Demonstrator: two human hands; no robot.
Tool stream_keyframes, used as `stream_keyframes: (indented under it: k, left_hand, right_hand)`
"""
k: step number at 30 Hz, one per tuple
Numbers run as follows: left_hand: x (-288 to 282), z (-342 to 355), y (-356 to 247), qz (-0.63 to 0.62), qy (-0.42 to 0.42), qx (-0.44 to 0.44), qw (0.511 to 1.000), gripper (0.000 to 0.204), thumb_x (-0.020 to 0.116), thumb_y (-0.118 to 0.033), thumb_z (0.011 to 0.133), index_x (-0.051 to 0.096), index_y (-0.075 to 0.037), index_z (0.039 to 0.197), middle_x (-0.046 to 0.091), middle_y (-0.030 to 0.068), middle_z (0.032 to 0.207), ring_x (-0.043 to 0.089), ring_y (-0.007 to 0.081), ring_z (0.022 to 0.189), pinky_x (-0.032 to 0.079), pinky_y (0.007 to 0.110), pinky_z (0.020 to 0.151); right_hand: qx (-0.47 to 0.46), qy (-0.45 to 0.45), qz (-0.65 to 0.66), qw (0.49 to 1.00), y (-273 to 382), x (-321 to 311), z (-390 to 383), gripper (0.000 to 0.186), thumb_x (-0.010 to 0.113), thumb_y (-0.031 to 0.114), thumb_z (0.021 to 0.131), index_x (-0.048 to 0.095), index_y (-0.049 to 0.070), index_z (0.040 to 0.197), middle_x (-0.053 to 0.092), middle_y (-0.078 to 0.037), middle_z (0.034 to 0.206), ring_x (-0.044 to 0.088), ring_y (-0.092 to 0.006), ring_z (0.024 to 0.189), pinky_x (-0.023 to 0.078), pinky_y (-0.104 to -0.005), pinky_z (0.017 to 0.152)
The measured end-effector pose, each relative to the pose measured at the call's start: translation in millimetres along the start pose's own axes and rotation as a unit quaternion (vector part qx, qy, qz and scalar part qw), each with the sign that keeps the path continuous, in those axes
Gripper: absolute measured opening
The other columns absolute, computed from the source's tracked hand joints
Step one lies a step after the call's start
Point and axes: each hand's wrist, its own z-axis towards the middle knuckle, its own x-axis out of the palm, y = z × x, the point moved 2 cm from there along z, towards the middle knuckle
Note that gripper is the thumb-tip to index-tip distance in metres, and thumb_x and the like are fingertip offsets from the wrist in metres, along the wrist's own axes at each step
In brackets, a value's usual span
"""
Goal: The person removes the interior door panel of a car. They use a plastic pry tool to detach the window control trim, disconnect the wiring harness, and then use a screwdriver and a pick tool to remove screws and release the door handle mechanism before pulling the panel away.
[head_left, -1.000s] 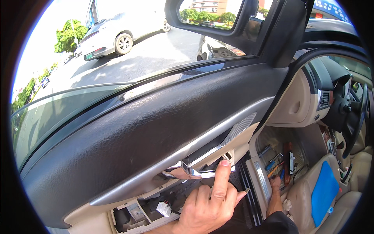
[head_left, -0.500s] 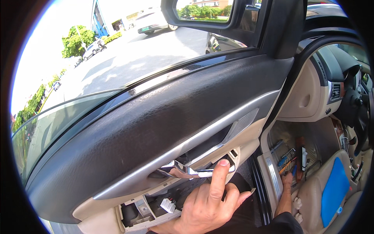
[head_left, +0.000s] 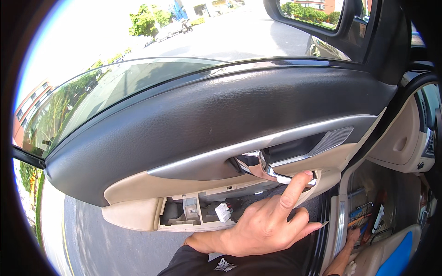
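Note:
My left hand (head_left: 271, 218) is at the car door panel (head_left: 221, 101), below the chrome door handle (head_left: 260, 168). Its index finger stretches out and its tip rests by the handle's right end, beside a small dark slot in the beige trim. The other fingers curl loosely and the thumb sticks out to the right. To the left, a white plug connector (head_left: 223, 212) sits in the uncovered armrest opening (head_left: 200, 225). On the right, my right hand (head_left: 353, 235) reaches down to several hand tools (head_left: 361, 213) on the car floor; its fingers are too small to read.
A dark window frame and the side mirror (head_left: 313, 14) top the open door. The metal door sill (head_left: 340, 225) runs between the door and the cabin. A beige seat (head_left: 368, 257) with a blue sheet (head_left: 398, 257) stands at the lower right.
The view has swung left, so the door and both hands appear further right. My index finger stays near the handle's end, and my right hand stays at the floor tools.

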Motion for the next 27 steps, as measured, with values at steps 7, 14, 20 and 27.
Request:
stream_keyframes:
  k: [7,14,20,27]
  left_hand:
    - [-2.4,0.8,-6.9,-0.001,-0.001,-0.012,1.000,0.042,0.090,-0.038,0.076,0.063,-0.007,0.070,0.050,0.0339,0.143,0.051,0.0068,0.048,0.048,0.021,0.045]
    - [-5.3,1.4,-21.5,0.060,0.072,-0.065,0.993,0.045,0.091,-0.039,0.073,0.063,-0.005,0.081,0.044,0.0367,0.148,0.072,0.0245,0.077,0.057,0.030,0.059]
    - [-8.0,3.4,-26.5,0.085,0.095,-0.077,0.989,0.044,0.092,-0.038,0.071,0.066,-0.005,0.085,0.038,0.0371,0.152,0.070,0.0214,0.071,0.056,0.030,0.057]
    - [-7.5,8.1,-33.0,0.086,0.107,-0.128,0.982,0.042,0.092,-0.028,0.066,0.059,-0.003,0.074,0.038,0.0351,0.156,0.072,0.0225,0.078,0.058,0.031,0.063]
  right_hand:
    - [-0.010,0.016,0.027,0.999,1.0,-0.4,3.1,0.042,0.078,0.018,0.077,0.069,-0.007,0.110,0.070,-0.032,0.111,0.064,-0.0484,0.113,0.052,-0.0509,0.094]
    - [0.001,0.030,0.011,1.000,-3.9,0.3,6.4,0.043,0.071,0.024,0.081,0.069,-0.002,0.114,0.069,-0.030,0.117,0.063,-0.0488,0.116,0.051,-0.0515,0.098]
    - [-0.011,0.045,0.009,0.999,-7.4,2.8,10.6,0.042,0.069,0.024,0.081,0.072,0.000,0.115,0.070,-0.030,0.117,0.063,-0.0493,0.115,0.051,-0.0512,0.098]
    - [-0.017,0.032,0.037,0.999,-22.9,8.3,23.8,0.044,0.071,0.021,0.078,0.072,-0.004,0.114,0.071,-0.032,0.113,0.064,-0.0489,0.115,0.050,-0.0508,0.099]
